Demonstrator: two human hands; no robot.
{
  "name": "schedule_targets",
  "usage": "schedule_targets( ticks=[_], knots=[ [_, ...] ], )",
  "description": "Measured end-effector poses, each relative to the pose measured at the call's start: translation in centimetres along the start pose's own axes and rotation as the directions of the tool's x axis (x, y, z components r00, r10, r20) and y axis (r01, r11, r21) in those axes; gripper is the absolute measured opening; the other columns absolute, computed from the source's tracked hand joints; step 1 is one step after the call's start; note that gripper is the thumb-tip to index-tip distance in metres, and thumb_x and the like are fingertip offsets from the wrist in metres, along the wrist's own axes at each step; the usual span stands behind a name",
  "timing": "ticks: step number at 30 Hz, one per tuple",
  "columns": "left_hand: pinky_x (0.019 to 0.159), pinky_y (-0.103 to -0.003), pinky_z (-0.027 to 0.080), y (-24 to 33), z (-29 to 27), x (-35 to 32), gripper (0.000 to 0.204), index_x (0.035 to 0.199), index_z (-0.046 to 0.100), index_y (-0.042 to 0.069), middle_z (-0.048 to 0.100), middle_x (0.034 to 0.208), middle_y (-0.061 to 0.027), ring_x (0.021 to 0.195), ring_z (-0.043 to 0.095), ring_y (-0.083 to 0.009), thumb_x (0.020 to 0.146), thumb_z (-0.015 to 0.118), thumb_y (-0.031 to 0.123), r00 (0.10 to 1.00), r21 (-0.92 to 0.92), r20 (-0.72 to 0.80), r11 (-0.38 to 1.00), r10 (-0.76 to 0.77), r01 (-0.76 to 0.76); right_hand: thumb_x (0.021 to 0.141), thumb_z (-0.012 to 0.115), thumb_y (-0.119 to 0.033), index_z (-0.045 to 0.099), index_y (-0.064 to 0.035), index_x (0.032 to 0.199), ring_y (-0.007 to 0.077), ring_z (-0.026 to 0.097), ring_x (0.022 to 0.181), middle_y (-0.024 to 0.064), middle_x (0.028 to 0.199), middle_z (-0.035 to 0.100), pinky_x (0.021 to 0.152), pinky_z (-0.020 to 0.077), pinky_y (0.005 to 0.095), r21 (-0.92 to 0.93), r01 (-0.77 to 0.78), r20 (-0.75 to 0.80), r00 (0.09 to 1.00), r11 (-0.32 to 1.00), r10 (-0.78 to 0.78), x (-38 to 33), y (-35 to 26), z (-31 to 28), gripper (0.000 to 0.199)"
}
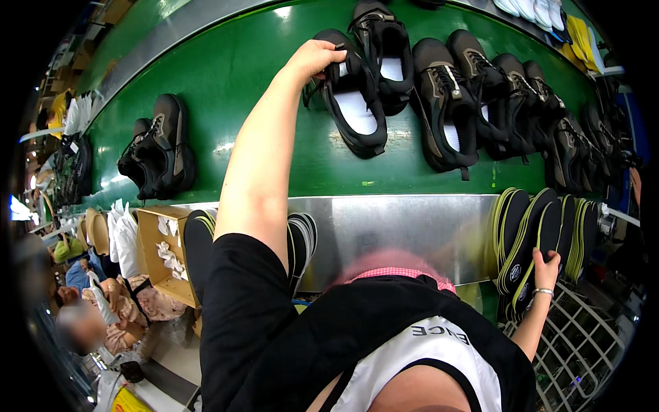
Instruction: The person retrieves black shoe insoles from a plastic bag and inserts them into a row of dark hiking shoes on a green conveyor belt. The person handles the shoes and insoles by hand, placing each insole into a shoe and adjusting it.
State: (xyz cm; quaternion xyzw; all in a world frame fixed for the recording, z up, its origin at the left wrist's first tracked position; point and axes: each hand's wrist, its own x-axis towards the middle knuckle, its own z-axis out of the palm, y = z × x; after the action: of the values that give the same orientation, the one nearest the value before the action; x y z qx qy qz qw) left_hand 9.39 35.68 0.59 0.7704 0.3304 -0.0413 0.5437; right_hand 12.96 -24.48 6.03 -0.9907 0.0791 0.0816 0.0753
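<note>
In the head view: in a brown open cardboard box (152, 240), crumpled white paper (168, 254); in a white wire-mesh basket (576, 336), too dark to make out any contents; inside a black low-cut lace-up shoe (351, 82), a white insole (358, 115) from midfoot to heel; dark and matte, with a padded collar and a small white label at the tongue; on or just over the smooth green desk (233, 75), toe away from the body, just beside another black shoe (397, 97); pinching the tongue between thumb and fingers with the left hand (317, 58); with the right hand (547, 269), touching stacked flat black insoles with yellow-green edges (527, 244) at the right end of a silver metal ledge (384, 223); cannot tell if closed on one.
</note>
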Motion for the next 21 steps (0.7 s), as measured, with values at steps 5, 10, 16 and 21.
schedule_targets(
  ticks=[5,10,16,21],
  knots=[
    [0.047,-0.024,0.034,-0.9,-0.2,0.9,0.014,0.076,0.06,0.011,0.053,0.06,0.0046,0.052,0.045,-0.0064,0.072,0.059,0.024,1.0,-0.025,0.005,0.999,0.02,-0.02,0.07,0.062,-0.037,0.045,0.0022,0.093,0.025,0.048,0.087,0.015,0.093,0.051,0.081,0.0354,0.0304,0.065,0.052,-0.082,0.996,0.997,-0.046,0.0,0.6,-2.6,0.048],
    [0.047,-0.024,0.035,-0.6,-0.1,0.7,0.012,0.074,0.059,0.012,0.052,0.059,0.0047,0.052,0.045,-0.0064,0.072,0.058,0.023,0.999,-0.031,0.017,0.999,0.029,-0.028,0.071,0.062,-0.036,0.045,0.0017,0.091,0.0204,0.045,0.083,0.0103,0.089,0.049,0.078,0.0355,0.0275,0.1,0.129,-0.104,0.987,0.986,-0.119,0.3,0.1,-3.9,0.046],
    [0.046,-0.023,0.034,-0.9,-0.2,0.7,0.013,0.073,0.059,0.01,0.053,0.06,0.0038,0.051,0.045,-0.0071,0.072,0.058,0.023,0.999,-0.045,-0.01,0.998,0.044,-0.044,0.079,0.056,-0.015,0.046,0.0015,0.093,0.0147,0.045,0.081,0.0046,0.089,0.048,0.078,0.0359,0.026,0.428,0.224,-0.016,0.97,0.875,-0.241,0.2,-1.7,-4.6,0.024],
    [0.046,-0.024,0.038,-0.8,0.7,-0.9,0.017,0.074,0.059,0.007,0.054,0.061,0.0017,0.052,0.048,-0.0085,0.072,0.058,0.024,0.996,0.031,-0.076,0.999,0.042,-0.04,0.068,0.055,-0.006,0.056,0.0028,0.078,0.0223,0.058,0.074,0.0202,0.106,0.053,0.061,0.0439,0.0289,0.196,0.813,-0.05,0.566,0.548,-0.823,-4.6,-16.2,-6.1,0.013]
  ],
)
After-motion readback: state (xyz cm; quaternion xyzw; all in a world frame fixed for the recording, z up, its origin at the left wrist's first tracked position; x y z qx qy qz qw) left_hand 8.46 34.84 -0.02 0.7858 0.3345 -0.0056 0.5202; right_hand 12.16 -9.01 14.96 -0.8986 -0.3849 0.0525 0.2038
